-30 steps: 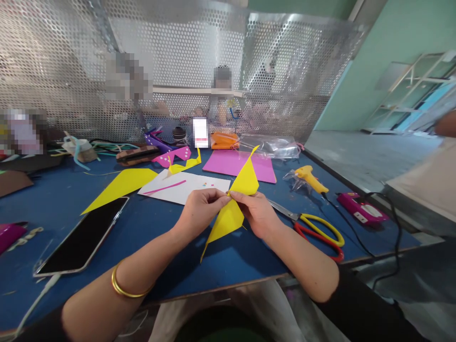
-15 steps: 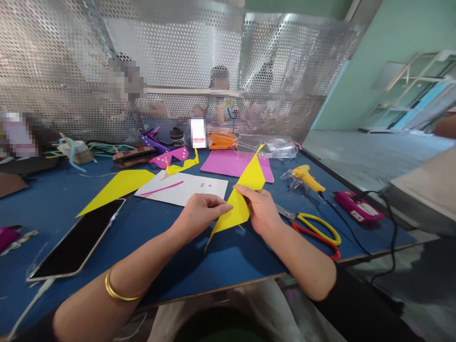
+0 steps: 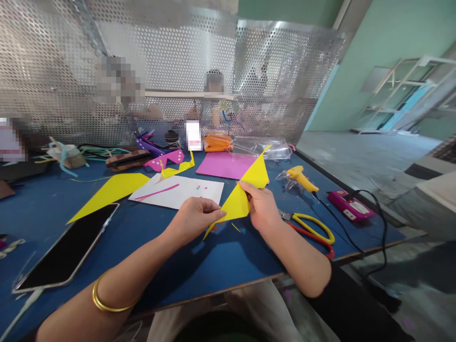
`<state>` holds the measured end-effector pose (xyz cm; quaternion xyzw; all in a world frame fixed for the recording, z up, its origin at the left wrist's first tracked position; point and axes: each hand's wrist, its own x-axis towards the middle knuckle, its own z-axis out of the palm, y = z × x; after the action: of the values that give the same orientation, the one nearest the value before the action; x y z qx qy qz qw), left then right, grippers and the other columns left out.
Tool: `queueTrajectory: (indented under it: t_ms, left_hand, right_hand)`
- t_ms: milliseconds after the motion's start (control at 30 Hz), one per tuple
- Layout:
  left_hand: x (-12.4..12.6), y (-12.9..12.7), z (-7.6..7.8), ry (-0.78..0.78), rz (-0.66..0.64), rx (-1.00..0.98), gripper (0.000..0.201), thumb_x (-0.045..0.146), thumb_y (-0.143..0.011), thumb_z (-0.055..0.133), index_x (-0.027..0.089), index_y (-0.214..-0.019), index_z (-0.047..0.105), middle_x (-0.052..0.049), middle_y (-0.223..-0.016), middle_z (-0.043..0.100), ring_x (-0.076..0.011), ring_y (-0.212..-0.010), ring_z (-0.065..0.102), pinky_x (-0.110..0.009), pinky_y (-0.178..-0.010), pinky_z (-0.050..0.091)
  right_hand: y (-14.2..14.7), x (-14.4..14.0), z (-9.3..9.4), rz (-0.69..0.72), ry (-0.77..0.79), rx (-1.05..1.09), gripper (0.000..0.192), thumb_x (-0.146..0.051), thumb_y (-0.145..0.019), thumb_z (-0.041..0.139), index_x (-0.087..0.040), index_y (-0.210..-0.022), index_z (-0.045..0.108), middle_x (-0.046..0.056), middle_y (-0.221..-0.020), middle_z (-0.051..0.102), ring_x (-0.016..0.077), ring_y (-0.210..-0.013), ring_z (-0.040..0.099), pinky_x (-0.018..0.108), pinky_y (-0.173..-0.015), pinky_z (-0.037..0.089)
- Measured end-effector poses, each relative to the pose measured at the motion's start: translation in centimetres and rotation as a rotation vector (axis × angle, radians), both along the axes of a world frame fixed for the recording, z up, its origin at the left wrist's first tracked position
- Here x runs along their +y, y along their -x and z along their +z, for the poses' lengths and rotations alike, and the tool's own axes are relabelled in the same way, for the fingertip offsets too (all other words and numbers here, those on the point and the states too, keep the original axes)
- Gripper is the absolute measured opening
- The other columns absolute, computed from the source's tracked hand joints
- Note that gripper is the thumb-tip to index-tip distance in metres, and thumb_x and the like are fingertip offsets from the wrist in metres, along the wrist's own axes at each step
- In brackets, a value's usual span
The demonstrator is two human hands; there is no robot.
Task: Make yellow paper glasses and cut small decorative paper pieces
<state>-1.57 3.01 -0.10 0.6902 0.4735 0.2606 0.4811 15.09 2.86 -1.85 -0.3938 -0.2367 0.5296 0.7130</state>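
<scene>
Yellow Sheet Held Between Two Hands

The left hand (image 3: 195, 214) pinches the lower end of a yellow sheet (image 3: 235, 205) between thumb and fingers. The right hand (image 3: 262, 205) pinches the same sheet near its middle, thumb on top. The sheet is held slanted above the blue table (image 3: 213, 268), its far tip pointing up and away.

Just beyond the left hand lies a white board (image 3: 187, 192) with a pink strip (image 3: 156, 192) on it. Scissors (image 3: 289, 217) with red and yellow handles lie beside the right forearm.

Farther left are a dark-screened phone (image 3: 67, 247) and a flat yellow piece (image 3: 110, 192). Yellow glasses (image 3: 178, 170) and pink glasses (image 3: 166, 161) sit behind the board, near a pink sheet (image 3: 221, 165). To the right, a yellow glue gun (image 3: 302, 179) lies near a magenta box (image 3: 351, 206). A perforated screen (image 3: 178, 61) stands behind everything on the table.
</scene>
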Motion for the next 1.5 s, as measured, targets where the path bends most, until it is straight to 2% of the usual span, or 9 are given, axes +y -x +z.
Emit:
queueTrajectory:
  t_ms: [233, 400, 533, 700, 900, 1000, 1167, 1367, 1500]
  left_hand:
    - [-0.3, 0.0, 0.5, 0.028, -0.017, -0.024, 0.016, 0.033, -0.072, 0.065, 0.019, -0.065, 0.065, -0.001, -0.061, 0.068, -0.0139, -0.053, 0.061, -0.025, -0.053, 0.043]
    - [-0.2, 0.1, 0.5, 0.134, -0.045, -0.082, 0.020, 0.038, -0.074, 0.064, 0.018, -0.072, 0.063, -0.002, -0.066, 0.071, -0.0134, -0.051, 0.061, -0.026, -0.053, 0.046]
    - [0.2, 0.3, 0.5, 0.157, -0.076, -0.091, 0.025, 0.041, -0.071, 0.067, 0.017, -0.068, 0.064, -0.004, -0.068, 0.072, -0.0123, -0.051, 0.060, -0.027, -0.056, 0.047]
    - [0.6, 1.2, 1.2, 0.173, -0.172, -0.082, 0.019, 0.035, -0.065, 0.071, 0.017, -0.068, 0.066, -0.002, -0.065, 0.071, -0.0126, -0.053, 0.061, -0.026, -0.057, 0.046]
    - [1.2, 2.2, 2.0, 0.197, -0.198, -0.039, 0.028, 0.043, -0.064, 0.075, 0.018, -0.077, 0.072, -0.003, -0.074, 0.075, -0.0166, -0.062, 0.068, -0.027, -0.060, 0.046]
    - [1.2, 1.8, 1.5, 0.132, -0.127, -0.035, 0.036, 0.050, -0.064, 0.075, 0.018, -0.081, 0.073, -0.003, -0.071, 0.073, -0.0195, -0.065, 0.069, -0.029, -0.062, 0.048]
    - [1.2, 1.5, 0.9, -0.027, -0.058, -0.039, 0.026, 0.044, -0.066, 0.071, 0.018, -0.070, 0.071, 0.000, -0.060, 0.067, -0.0149, -0.057, 0.058, -0.028, -0.060, 0.045]
    - [1.5, 3.1, 2.7, -0.016, -0.072, 0.007, 0.021, 0.043, -0.063, 0.071, 0.021, -0.065, 0.070, 0.001, -0.059, 0.063, -0.0139, -0.056, 0.053, -0.026, -0.057, 0.043]
    - [1.5, 4.5, 3.8, 0.019, -0.124, 0.084, 0.024, 0.046, -0.061, 0.072, 0.022, -0.064, 0.071, 0.001, -0.059, 0.062, -0.0153, -0.057, 0.053, -0.026, -0.057, 0.044]
  right_hand:
    - [-0.5, 0.4, 0.0, -0.057, -0.010, 0.014, 0.029, -0.025, -0.047, 0.087, -0.020, -0.071, 0.072, 0.005, -0.073, 0.077, 0.0294, -0.084, 0.072, 0.039, -0.071, 0.058]
    - [-0.7, 0.5, -0.2, -0.046, -0.002, 0.036, 0.031, -0.024, -0.046, 0.088, -0.020, -0.072, 0.073, 0.004, -0.072, 0.076, 0.0285, -0.083, 0.072, 0.038, -0.072, 0.058]
    - [-0.9, 0.7, -0.3, -0.063, 0.005, 0.052, 0.030, -0.023, -0.047, 0.088, -0.021, -0.072, 0.072, 0.002, -0.071, 0.076, 0.0273, -0.084, 0.072, 0.037, -0.072, 0.059]
    - [-0.9, 0.7, -0.1, -0.044, 0.024, 0.053, 0.028, -0.023, -0.047, 0.086, -0.021, -0.071, 0.071, 0.002, -0.072, 0.076, 0.0272, -0.081, 0.073, 0.037, -0.071, 0.059]
    - [-0.6, 0.5, 0.0, -0.018, 0.014, 0.038, 0.028, -0.026, -0.047, 0.087, -0.021, -0.070, 0.072, 0.003, -0.074, 0.077, 0.0259, -0.079, 0.072, 0.037, -0.069, 0.057]
    - [-0.2, 0.1, -0.1, 0.002, 0.005, 0.015, 0.029, -0.027, -0.047, 0.088, -0.020, -0.070, 0.072, 0.004, -0.075, 0.077, 0.0255, -0.077, 0.071, 0.037, -0.069, 0.055]
    - [0.4, -0.3, -0.2, 0.059, 0.005, -0.038, 0.031, -0.033, -0.050, 0.088, -0.017, -0.073, 0.074, 0.005, -0.077, 0.076, 0.0221, -0.072, 0.069, 0.034, -0.065, 0.052]
    - [-1.6, -0.1, 1.5, 0.031, -0.058, -0.080, 0.039, -0.042, -0.053, 0.087, -0.020, -0.083, 0.076, 0.003, -0.082, 0.076, 0.0200, -0.078, 0.069, 0.029, -0.065, 0.050]
    - [-2.8, 0.3, 1.9, 0.005, -0.091, -0.114, 0.036, -0.039, -0.050, 0.089, -0.021, -0.077, 0.076, 0.002, -0.077, 0.074, 0.0181, -0.073, 0.067, 0.029, -0.066, 0.050]
